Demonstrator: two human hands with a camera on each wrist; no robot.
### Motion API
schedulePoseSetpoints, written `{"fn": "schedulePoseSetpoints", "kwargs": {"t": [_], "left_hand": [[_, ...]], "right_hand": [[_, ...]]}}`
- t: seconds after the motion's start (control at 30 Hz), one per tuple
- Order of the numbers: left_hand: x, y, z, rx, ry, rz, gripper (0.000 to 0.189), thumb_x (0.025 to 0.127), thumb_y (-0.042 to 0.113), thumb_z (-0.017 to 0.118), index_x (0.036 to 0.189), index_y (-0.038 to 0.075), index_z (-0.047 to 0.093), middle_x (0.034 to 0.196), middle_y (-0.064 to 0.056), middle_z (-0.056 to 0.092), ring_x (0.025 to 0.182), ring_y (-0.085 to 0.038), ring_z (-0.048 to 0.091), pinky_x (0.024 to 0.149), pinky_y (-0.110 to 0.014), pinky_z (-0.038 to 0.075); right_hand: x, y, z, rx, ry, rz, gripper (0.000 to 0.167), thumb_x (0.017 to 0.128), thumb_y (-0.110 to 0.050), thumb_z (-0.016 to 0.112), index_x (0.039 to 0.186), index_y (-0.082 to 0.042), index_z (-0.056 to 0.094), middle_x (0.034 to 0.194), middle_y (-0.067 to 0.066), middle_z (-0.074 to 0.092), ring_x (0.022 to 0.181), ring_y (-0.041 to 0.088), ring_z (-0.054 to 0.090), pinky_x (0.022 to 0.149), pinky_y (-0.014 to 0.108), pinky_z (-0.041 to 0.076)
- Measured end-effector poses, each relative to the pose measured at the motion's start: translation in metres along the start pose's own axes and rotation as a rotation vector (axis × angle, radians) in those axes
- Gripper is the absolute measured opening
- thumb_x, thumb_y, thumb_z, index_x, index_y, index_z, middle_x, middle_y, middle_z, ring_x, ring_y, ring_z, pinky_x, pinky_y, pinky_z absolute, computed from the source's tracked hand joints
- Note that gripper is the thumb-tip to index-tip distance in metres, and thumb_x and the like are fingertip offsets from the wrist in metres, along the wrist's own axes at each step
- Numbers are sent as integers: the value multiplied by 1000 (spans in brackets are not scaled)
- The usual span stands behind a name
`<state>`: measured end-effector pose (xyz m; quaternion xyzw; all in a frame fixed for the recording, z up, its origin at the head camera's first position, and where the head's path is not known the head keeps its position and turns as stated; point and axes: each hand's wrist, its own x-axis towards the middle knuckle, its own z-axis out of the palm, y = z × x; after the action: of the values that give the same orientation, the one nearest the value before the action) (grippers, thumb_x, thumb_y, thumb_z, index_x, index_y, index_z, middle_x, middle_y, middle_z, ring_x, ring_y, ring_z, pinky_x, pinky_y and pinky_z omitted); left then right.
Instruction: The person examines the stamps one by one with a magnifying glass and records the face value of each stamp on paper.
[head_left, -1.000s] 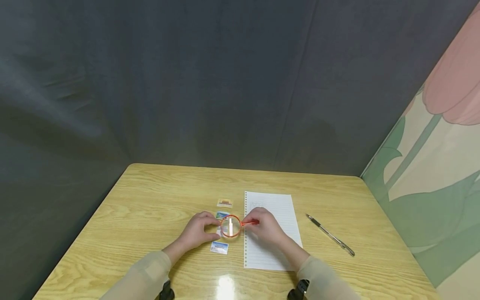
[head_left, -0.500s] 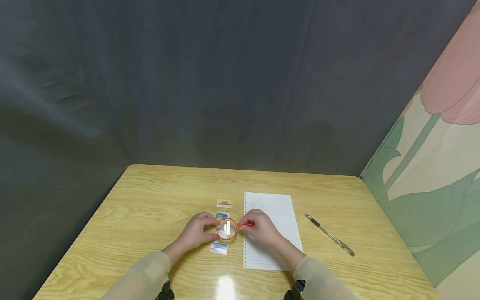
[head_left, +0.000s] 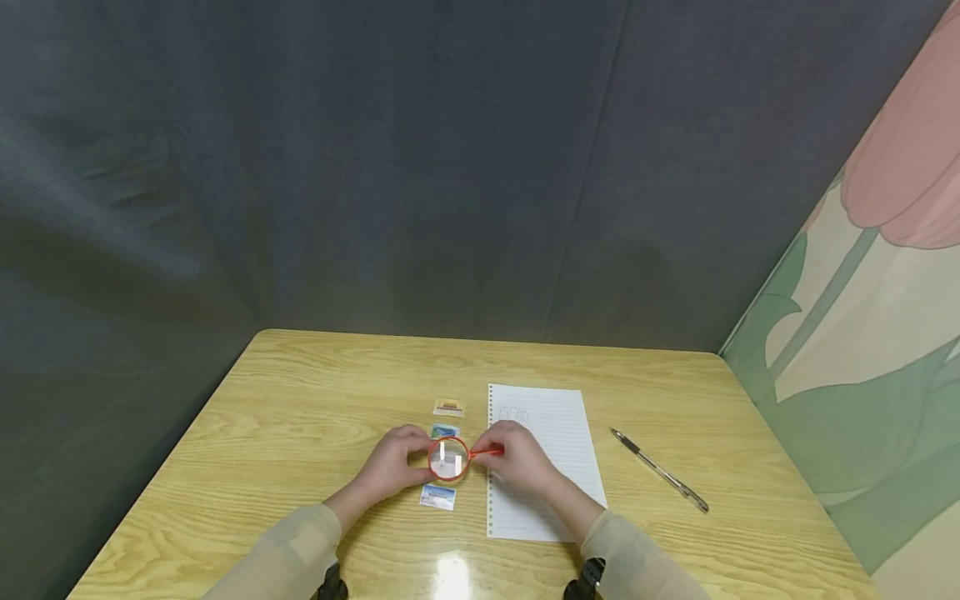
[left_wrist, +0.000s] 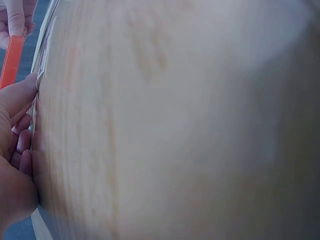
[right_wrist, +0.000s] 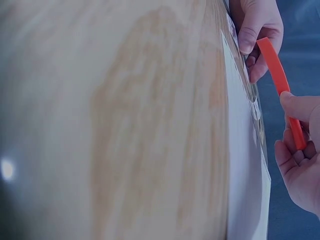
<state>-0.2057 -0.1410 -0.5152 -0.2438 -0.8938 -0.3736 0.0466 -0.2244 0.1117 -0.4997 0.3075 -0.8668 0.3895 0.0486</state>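
Observation:
My right hand pinches the handle of a red-rimmed magnifying glass between thumb and fingers. The round lens hangs over a small printed picture card, mostly hidden beneath it. In the right wrist view the orange-red handle slants above the table, clear of it. My left hand rests on the table at the left side of that card, thumb and forefinger spread around its edge. A blue-green card lies just beyond the lens, a yellowish card farther off, and a blue-and-white card nearest me.
Under my right hand lies a lined sheet of paper with holes along its left edge and faint pencil-like drawing near its top. A pen lies to its right on the wooden table. A dark curtain hangs behind.
My right hand has moved the magnifying glass slightly left and toward me, so the lens sits closer to my left fingers. The left hand stays in place.

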Motion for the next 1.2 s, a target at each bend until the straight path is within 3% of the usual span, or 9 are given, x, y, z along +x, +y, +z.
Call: {"fn": "schedulePoseSetpoints", "kwargs": {"t": [0.87,1.2], "left_hand": [[1,-2,-1,-7,0,6,29,76,14,86,102,8,75,105,-1,64,101,-27,59,91,-47,50],[0,-1,-2,-37,-11,-30,32,78,20,86,107,11,75,107,3,62,103,-23,58,91,-45,50]], "right_hand": [[4,-3,1,-22,-15,26,8,81,-9,82,84,-14,75,81,-11,63,82,10,57,76,29,50],[-6,4,-22,60,21,99,11,82,-8,81,84,-18,75,84,-13,63,85,9,59,77,27,53]]}}
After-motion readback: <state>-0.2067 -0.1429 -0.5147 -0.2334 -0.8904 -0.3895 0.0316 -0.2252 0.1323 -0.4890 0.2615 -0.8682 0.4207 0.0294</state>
